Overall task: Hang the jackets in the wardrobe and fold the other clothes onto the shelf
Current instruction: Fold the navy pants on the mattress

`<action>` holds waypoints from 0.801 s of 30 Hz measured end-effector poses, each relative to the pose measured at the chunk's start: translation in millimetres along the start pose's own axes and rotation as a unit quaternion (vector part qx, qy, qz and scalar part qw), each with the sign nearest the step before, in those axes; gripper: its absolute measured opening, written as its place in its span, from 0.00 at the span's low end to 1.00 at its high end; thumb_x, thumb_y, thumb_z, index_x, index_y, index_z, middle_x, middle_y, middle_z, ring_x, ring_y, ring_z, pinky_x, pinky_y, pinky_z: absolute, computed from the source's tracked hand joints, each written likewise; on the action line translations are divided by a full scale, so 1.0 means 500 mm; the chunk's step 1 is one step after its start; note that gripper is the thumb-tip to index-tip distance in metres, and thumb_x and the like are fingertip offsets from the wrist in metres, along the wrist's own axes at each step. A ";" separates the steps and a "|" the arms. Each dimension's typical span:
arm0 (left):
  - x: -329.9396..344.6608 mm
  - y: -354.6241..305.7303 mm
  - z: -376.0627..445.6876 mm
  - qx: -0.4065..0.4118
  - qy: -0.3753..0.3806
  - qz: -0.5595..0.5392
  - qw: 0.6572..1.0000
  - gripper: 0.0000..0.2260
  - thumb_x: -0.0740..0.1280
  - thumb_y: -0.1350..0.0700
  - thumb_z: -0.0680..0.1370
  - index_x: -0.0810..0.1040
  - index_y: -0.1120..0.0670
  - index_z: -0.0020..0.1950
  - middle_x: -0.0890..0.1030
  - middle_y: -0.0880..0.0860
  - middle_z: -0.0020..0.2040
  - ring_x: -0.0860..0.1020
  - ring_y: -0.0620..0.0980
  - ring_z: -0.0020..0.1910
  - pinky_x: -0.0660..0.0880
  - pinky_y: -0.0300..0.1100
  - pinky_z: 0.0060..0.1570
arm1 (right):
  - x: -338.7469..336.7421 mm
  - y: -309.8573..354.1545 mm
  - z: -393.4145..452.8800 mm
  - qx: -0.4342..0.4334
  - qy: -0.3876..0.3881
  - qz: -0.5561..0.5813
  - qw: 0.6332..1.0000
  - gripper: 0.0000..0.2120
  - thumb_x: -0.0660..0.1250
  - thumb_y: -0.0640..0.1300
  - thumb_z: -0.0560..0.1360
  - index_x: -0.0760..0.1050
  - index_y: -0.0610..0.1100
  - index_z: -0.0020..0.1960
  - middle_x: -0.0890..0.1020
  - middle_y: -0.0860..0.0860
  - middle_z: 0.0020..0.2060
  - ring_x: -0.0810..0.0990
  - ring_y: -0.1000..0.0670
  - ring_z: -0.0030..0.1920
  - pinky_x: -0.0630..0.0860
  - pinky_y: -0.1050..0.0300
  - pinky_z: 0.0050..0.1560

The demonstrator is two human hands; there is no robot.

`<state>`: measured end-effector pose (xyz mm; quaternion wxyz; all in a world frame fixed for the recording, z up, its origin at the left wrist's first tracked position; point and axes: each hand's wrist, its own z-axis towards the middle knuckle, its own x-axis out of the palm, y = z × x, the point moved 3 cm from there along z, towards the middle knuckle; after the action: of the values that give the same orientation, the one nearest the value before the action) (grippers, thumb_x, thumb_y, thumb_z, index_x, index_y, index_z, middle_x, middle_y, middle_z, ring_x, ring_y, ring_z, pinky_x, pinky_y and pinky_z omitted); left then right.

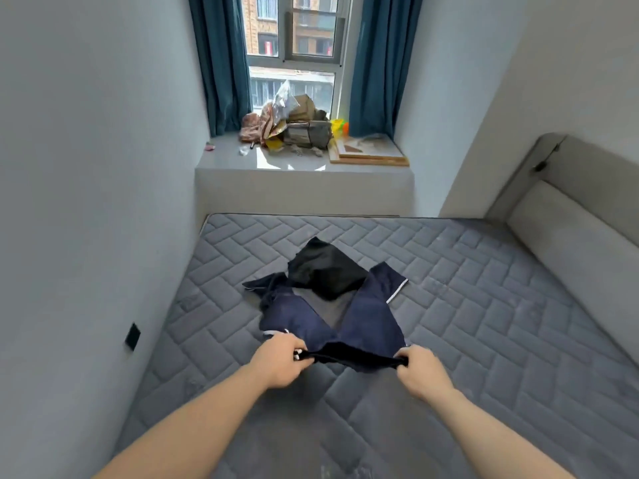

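A pair of navy shorts with white trim (366, 319) lies spread on the grey quilted mattress (484, 305), legs pointing away from me. My left hand (280, 361) pinches the left end of the waistband and my right hand (420, 371) pinches the right end, lifting the band slightly off the mattress. A black garment (325, 267) lies crumpled just beyond the shorts, overlapping their legs. No wardrobe or shelf is in view.
A grey wall runs along the left of the mattress. A padded grey headboard (570, 243) stands on the right. Beyond the mattress a window ledge (235, 160) holds a pile of bags and papers (290, 122) and a wooden board (370, 153), between blue curtains.
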<state>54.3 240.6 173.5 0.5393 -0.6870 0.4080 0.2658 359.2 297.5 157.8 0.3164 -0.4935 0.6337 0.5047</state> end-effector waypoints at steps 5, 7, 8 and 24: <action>0.223 0.113 -0.069 -0.069 0.075 -0.043 0.994 0.10 0.68 0.42 0.80 0.78 0.47 0.43 0.76 0.44 0.38 0.76 0.48 0.42 0.70 0.41 0.42 | 0.225 -0.083 -0.086 0.029 0.117 -0.037 0.992 0.20 0.62 0.43 0.75 0.82 0.53 0.64 0.82 0.52 0.62 0.81 0.46 0.61 0.76 0.55 0.58; 0.298 0.150 -0.093 -0.093 0.098 -0.052 0.989 0.11 0.68 0.42 0.80 0.78 0.48 0.43 0.78 0.45 0.40 0.76 0.48 0.42 0.70 0.41 0.42 | 0.296 -0.112 -0.115 0.035 0.156 -0.044 0.986 0.21 0.61 0.43 0.75 0.81 0.53 0.65 0.81 0.52 0.63 0.80 0.46 0.62 0.75 0.55 0.60; 0.335 0.166 -0.109 -0.103 0.111 -0.054 0.987 0.12 0.68 0.42 0.80 0.79 0.49 0.44 0.80 0.46 0.41 0.78 0.49 0.43 0.71 0.42 0.43 | 0.330 -0.126 -0.133 0.040 0.173 -0.046 0.983 0.21 0.61 0.43 0.75 0.81 0.53 0.65 0.80 0.51 0.63 0.79 0.45 0.63 0.75 0.54 0.60; 0.838 0.354 -0.289 -0.238 0.180 -0.090 0.950 0.21 0.74 0.47 0.77 0.77 0.52 0.67 0.68 0.47 0.67 0.79 0.48 0.55 0.71 0.37 0.62 | 0.817 -0.378 -0.311 0.017 0.313 -0.041 0.949 0.31 0.61 0.36 0.79 0.69 0.56 0.79 0.70 0.55 0.66 0.72 0.50 0.66 0.65 0.64 0.69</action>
<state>113.7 -27.8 -216.4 0.2993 -0.8659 0.3592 0.1777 424.9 23.6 -226.4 0.1309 -0.6468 0.6885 0.3008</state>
